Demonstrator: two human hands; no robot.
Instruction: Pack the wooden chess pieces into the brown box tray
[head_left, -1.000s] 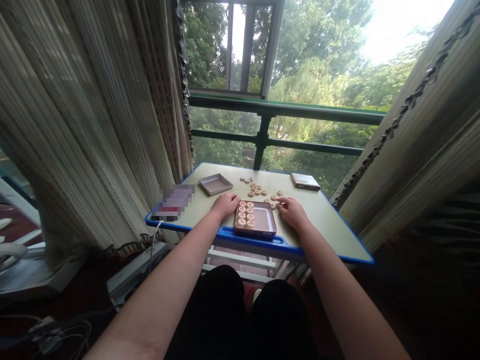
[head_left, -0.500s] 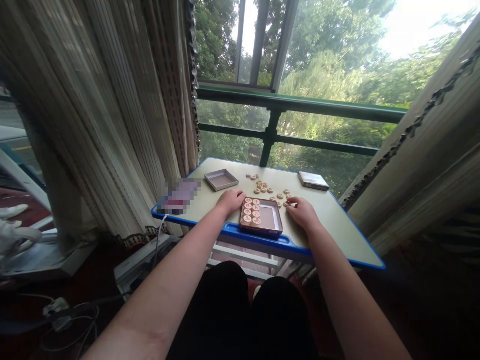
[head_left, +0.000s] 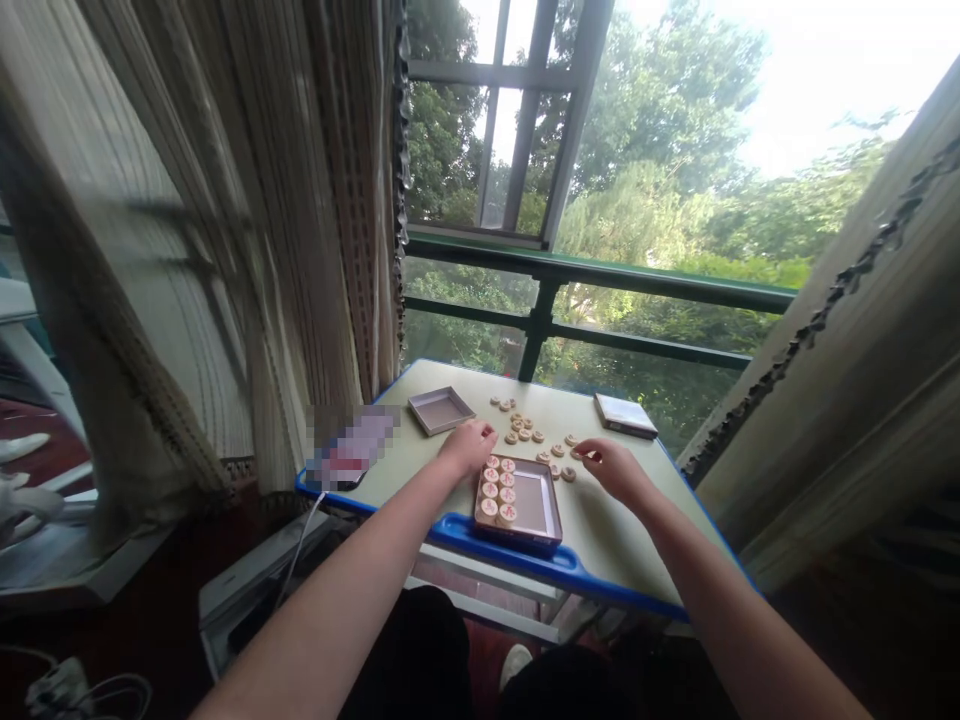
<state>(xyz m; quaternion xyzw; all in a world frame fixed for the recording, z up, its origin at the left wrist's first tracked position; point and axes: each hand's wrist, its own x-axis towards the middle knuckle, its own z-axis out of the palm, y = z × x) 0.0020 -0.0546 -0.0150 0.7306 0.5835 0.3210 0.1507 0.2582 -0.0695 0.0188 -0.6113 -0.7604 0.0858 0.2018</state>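
A shallow brown box (head_left: 556,515) rests at the table's front edge, with several round Chinese chess pieces (head_left: 507,494) bearing red characters in two columns along its left side. The box's right part shows bare bottom. My left hand (head_left: 468,447) is at the box's far left corner, fingers curled together; what they hold, if anything, is hidden. To the right of the box, my right hand (head_left: 615,468) pinches a chess piece (head_left: 577,453) at the fingertips, low over the table. Several loose pieces (head_left: 525,436) lie scattered beyond the box.
An empty box lid (head_left: 441,410) lies at the back left of the table (head_left: 652,520). A flat closed box (head_left: 625,415) is at the back right. On the left a blurred phone-like device (head_left: 352,450) has a white cable (head_left: 300,545). Curtains and a green railing (head_left: 637,279) stand behind.
The view has tilted up, so the table sits lower in the picture. My left hand's fingers have come off the box's rim slightly. My right hand has stayed among the loose pieces.
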